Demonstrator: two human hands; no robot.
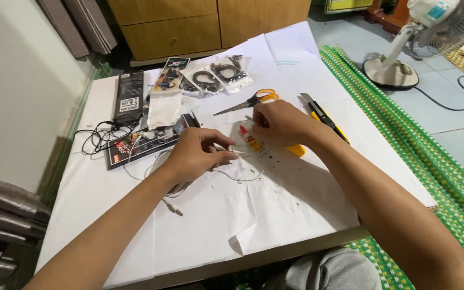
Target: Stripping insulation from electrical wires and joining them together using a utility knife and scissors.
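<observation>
While the left hand (197, 153) is pinching a small white earphone piece (233, 150) between curled fingertips, the right hand (277, 122) is closing over the top of a little glue tube (252, 140), which is lying just right of that piece, its long axis slanting toward the person. Both are working over white paper (216, 225) covering the bench (100, 88), with orange-handled scissors (253, 100), a utility knife (320, 114) and a fan (404, 48) on the tiled floor beyond.

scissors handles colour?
Orange, on the metal-bladed scissors lying on the white paper just beyond the person's right hand. Head view, the only one, shows it clearly.
</observation>
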